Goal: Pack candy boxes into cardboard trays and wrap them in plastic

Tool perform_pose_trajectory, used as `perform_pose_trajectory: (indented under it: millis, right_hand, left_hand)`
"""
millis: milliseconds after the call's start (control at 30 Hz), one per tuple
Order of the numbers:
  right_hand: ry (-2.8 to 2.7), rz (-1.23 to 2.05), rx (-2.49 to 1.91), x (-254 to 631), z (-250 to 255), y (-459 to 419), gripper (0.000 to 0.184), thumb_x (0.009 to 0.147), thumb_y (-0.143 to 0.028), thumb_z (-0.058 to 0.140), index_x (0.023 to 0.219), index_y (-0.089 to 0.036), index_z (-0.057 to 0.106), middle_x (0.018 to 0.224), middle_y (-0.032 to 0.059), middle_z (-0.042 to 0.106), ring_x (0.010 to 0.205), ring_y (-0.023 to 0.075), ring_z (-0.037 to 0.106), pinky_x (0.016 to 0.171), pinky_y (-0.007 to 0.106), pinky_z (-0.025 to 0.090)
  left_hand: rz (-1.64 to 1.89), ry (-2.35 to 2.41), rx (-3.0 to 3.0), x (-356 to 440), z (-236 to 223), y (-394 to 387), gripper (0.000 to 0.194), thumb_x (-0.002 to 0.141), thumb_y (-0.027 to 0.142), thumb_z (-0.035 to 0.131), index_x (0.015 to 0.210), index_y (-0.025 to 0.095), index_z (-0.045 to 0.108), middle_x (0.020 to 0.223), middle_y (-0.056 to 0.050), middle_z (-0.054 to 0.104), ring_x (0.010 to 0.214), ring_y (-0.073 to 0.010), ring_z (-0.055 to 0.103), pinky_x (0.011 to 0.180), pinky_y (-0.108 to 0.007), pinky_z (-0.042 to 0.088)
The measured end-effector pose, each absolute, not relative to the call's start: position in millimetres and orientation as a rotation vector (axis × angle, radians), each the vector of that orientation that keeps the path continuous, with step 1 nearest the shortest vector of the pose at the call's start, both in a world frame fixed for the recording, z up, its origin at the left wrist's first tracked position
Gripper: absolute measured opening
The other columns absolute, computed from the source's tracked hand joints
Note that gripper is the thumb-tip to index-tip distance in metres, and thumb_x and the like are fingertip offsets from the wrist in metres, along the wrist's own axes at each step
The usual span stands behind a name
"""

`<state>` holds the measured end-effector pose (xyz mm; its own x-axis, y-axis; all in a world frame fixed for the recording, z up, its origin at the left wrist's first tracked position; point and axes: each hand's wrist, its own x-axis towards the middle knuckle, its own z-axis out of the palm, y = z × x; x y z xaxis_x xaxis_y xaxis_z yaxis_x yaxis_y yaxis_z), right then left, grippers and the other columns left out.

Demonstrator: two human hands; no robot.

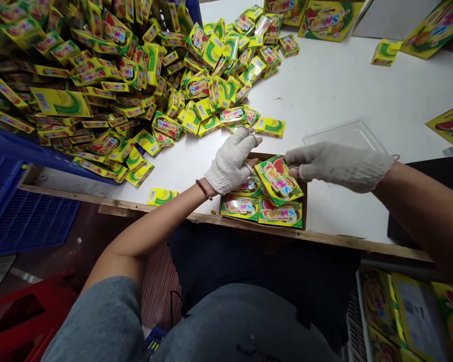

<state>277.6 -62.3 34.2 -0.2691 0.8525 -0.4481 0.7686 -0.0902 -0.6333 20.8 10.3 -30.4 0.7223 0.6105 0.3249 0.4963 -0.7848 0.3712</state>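
Observation:
My right hand (pixel 332 163), in a white fingerless-tipped glove, pinches the upper right edge of a small yellow-green Twins box (pixel 279 180). That box is tilted above an open carton (pixel 305 216) at the table's front edge. Inside the carton lie several matching boxes, among them a front left box (pixel 238 207) and a front right box (pixel 283 213). My left hand (pixel 232 160), gloved too, is over the carton's left rear corner, its fingers apart and its thumb pointing inward. Whether its fingertips touch a box is hard to see.
A large heap of small boxes (pixel 219 65) spills from a blue crate (pixel 33 156) across the left of the white table (pixel 343 85). A clear plastic lid (pixel 342 133) lies behind my right hand. A wooden strip (pixel 347 242) edges the table.

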Motion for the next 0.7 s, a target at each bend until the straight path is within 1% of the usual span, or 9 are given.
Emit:
perform_pose_trajectory:
  millis: [133,233,300,400,467,533,567,633,700]
  right_hand:
    - [-2.301,1.064,-1.904,273,35,-47,0.033,0.096,-0.037,0.06,0.118,-0.025,0.082,0.11,0.005,0.085,0.099,0.0265,0.076,0.085,0.035,0.059]
    - [-2.352,0.983,-2.056,261,33,-44,0.034,0.102,-0.043,0.056,0.116,-0.022,0.08,0.11,0.0098,0.084,0.097,0.028,0.077,0.082,0.035,0.057]
    - [-2.308,0.912,-2.19,248,32,-49,0.041,0.105,-0.051,0.055,0.124,-0.021,0.076,0.112,0.0136,0.083,0.095,0.0296,0.077,0.077,0.036,0.055]
    - [-2.274,0.78,-2.295,224,32,-62,0.051,0.101,-0.055,0.064,0.137,-0.02,0.068,0.117,0.0171,0.081,0.095,0.0318,0.077,0.073,0.036,0.053]
    - [-2.313,0.726,-2.3,210,31,-71,0.053,0.096,-0.051,0.071,0.139,-0.02,0.066,0.124,0.0194,0.078,0.099,0.0335,0.077,0.074,0.037,0.054]
    - [-2.32,0.709,-2.32,203,29,-77,0.053,0.094,-0.043,0.072,0.141,-0.02,0.065,0.134,0.0216,0.074,0.103,0.0349,0.077,0.076,0.038,0.055]
    - [-2.304,0.713,-2.33,203,27,-79,0.055,0.093,-0.038,0.072,0.144,-0.02,0.064,0.138,0.0226,0.071,0.105,0.0354,0.076,0.078,0.039,0.055]
    - [-2.297,0.727,-2.273,209,22,-79,0.066,0.09,-0.031,0.07,0.154,-0.02,0.059,0.143,0.0235,0.069,0.108,0.0359,0.076,0.081,0.041,0.057]
    - [-2.357,0.696,-2.121,224,16,-77,0.075,0.087,-0.029,0.07,0.16,-0.018,0.055,0.14,0.0227,0.072,0.111,0.036,0.075,0.086,0.042,0.058]
  left_hand:
    - [0.566,1.031,2.614,29,-41,40,0.05,0.095,0.016,0.056,0.143,0.026,0.068,0.141,-0.013,0.069,0.134,-0.0333,0.065,0.115,-0.053,0.057]
    - [0.53,1.096,2.592,49,-49,69,0.045,0.094,0.017,0.059,0.136,0.028,0.07,0.136,-0.01,0.069,0.128,-0.0321,0.064,0.114,-0.051,0.055]
    - [0.403,1.212,2.605,65,-53,92,0.043,0.093,0.018,0.063,0.134,0.026,0.071,0.138,-0.011,0.067,0.127,-0.0324,0.064,0.112,-0.049,0.054]
    - [0.202,1.465,2.584,82,-52,125,0.052,0.088,0.016,0.071,0.14,0.021,0.069,0.15,-0.017,0.061,0.135,-0.038,0.061,0.112,-0.053,0.052]
    - [0.094,1.558,2.553,85,-49,143,0.058,0.087,0.015,0.072,0.145,0.021,0.066,0.157,-0.019,0.058,0.145,-0.0417,0.054,0.119,-0.058,0.048]
    - [-0.044,1.576,2.543,83,-47,156,0.056,0.091,0.016,0.069,0.147,0.022,0.065,0.158,-0.017,0.06,0.152,-0.0411,0.048,0.125,-0.061,0.041]
    - [-0.107,1.579,2.545,81,-46,159,0.053,0.094,0.016,0.065,0.147,0.023,0.065,0.158,-0.016,0.061,0.153,-0.0396,0.047,0.126,-0.061,0.039]
    - [-0.153,1.588,2.541,76,-45,161,0.05,0.099,0.018,0.062,0.149,0.023,0.064,0.156,-0.016,0.065,0.149,-0.0376,0.051,0.125,-0.058,0.04]
    - [-0.101,1.601,2.501,70,-44,155,0.05,0.1,0.027,0.067,0.15,0.023,0.062,0.152,-0.015,0.067,0.141,-0.0361,0.057,0.119,-0.052,0.044]
